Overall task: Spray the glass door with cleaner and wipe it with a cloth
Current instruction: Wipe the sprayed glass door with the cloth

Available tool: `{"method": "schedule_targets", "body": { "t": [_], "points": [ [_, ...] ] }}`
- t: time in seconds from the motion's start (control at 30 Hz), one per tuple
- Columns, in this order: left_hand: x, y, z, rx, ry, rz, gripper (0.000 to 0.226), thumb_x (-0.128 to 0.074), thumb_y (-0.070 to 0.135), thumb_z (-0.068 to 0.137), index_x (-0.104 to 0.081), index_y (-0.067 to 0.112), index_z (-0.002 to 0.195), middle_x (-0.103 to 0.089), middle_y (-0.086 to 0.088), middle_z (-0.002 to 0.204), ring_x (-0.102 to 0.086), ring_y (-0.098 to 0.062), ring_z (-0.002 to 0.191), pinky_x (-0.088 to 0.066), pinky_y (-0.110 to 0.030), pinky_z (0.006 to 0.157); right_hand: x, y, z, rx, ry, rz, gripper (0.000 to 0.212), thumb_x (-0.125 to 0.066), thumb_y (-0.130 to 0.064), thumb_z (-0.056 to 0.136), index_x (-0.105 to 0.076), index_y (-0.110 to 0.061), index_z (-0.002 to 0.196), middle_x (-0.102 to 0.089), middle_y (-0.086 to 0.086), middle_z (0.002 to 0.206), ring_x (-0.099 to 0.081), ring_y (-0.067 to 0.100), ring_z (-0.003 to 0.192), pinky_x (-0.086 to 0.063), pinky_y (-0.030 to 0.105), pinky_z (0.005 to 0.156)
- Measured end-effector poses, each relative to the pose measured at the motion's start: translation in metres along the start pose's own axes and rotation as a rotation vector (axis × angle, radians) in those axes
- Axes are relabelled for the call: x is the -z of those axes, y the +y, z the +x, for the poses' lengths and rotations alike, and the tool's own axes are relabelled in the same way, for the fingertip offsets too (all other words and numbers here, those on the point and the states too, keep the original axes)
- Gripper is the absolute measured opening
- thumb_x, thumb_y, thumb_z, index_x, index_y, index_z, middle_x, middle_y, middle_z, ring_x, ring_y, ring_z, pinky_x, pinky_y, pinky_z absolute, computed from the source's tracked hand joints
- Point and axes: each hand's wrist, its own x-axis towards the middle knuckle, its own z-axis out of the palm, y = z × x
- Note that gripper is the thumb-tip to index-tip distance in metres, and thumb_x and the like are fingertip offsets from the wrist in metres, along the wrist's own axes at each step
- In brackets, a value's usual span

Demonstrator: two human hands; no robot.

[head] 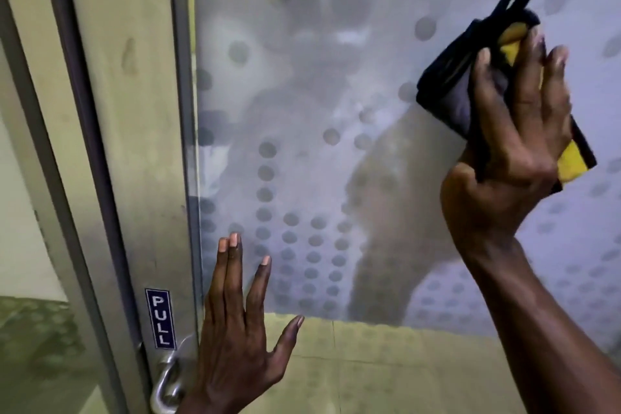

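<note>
The glass door (319, 111) fills the view, frosted with rows of grey dots and clear along its lower part. My right hand (514, 151) presses a folded black and yellow cloth (450, 91) against the glass at the upper right. A black loop sticks up from the cloth's top. My left hand (238, 329) rests flat on the glass low down, fingers spread, holding nothing. No spray bottle is in view.
A metal door frame (148, 144) runs down the left of the glass, with a blue PULL sticker (160, 318) and a metal handle (168, 380) below it. A second glass panel (33, 329) lies further left. My own reflection shows faintly in the frosted glass.
</note>
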Motion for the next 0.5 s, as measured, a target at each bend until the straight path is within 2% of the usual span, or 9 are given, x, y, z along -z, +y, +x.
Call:
{"method": "schedule_targets", "body": {
  "t": [0.03,0.1,0.17,0.3,0.33,0.4,0.5],
  "points": [
    [-0.001,-0.001,0.0,0.002,-0.004,0.0,0.111,-0.093,0.046,0.076,-0.037,0.0,0.16,-0.02,-0.036,0.175,-0.018,-0.053,0.166,-0.019,-0.054,0.137,-0.005,-0.015,0.001,0.02,-0.005,0.006,0.076,-0.038,0.008,0.086,-0.061,-0.015,0.155,-0.048,0.026,0.167,-0.037,0.054,0.16,-0.033,0.064,0.13],
    [-0.003,-0.001,-0.001,0.002,-0.002,0.002,0.11,-0.093,0.044,0.077,-0.036,0.0,0.16,-0.02,-0.036,0.175,-0.018,-0.053,0.166,-0.019,-0.055,0.137,-0.018,-0.044,-0.018,0.125,-0.075,0.015,0.068,-0.031,0.009,0.1,-0.061,-0.015,0.155,-0.048,0.024,0.167,-0.035,0.054,0.161,-0.03,0.063,0.132],
    [-0.005,-0.001,0.0,-0.003,0.013,-0.009,0.107,-0.093,0.041,0.076,-0.038,-0.002,0.158,-0.02,-0.038,0.174,-0.019,-0.054,0.165,-0.021,-0.056,0.136,-0.026,-0.068,-0.059,0.263,-0.214,0.057,0.062,-0.037,0.009,0.105,-0.059,-0.017,0.157,-0.047,0.02,0.169,-0.034,0.051,0.163,-0.028,0.061,0.134],
    [0.0,-0.006,-0.002,0.018,0.038,-0.023,0.109,-0.094,0.04,0.075,-0.037,-0.005,0.155,-0.021,-0.04,0.173,-0.017,-0.055,0.165,-0.025,-0.064,0.133,-0.014,-0.063,-0.126,0.447,-0.412,0.016,0.061,-0.019,-0.003,0.114,-0.057,-0.021,0.158,-0.049,0.013,0.169,-0.038,0.043,0.163,-0.04,0.059,0.129],
    [0.002,-0.01,-0.002,0.034,0.039,-0.022,0.111,-0.095,0.041,0.074,-0.036,-0.005,0.156,-0.02,-0.04,0.173,-0.017,-0.056,0.165,-0.025,-0.065,0.133,-0.01,-0.052,-0.13,0.459,-0.411,-0.009,0.062,-0.018,-0.003,0.114,-0.059,-0.022,0.157,-0.05,0.012,0.168,-0.04,0.043,0.162,-0.042,0.059,0.127],
    [0.005,-0.02,-0.002,0.05,0.035,-0.02,0.115,-0.096,0.044,0.074,-0.035,-0.005,0.158,-0.019,-0.04,0.173,-0.016,-0.056,0.165,-0.021,-0.061,0.135,-0.009,-0.035,-0.121,0.427,-0.333,-0.054,0.061,-0.03,0.001,0.109,-0.062,-0.022,0.155,-0.052,0.016,0.166,-0.044,0.045,0.159,-0.045,0.061,0.125],
    [0.004,-0.028,-0.002,0.049,0.012,-0.016,0.117,-0.096,0.047,0.075,-0.032,-0.005,0.16,-0.017,-0.04,0.174,-0.014,-0.056,0.166,-0.017,-0.057,0.136,-0.02,-0.039,-0.082,0.199,-0.151,-0.013,0.065,-0.049,0.015,0.098,-0.066,-0.019,0.151,-0.053,0.022,0.163,-0.044,0.05,0.157,-0.043,0.063,0.124]
  ]
}}
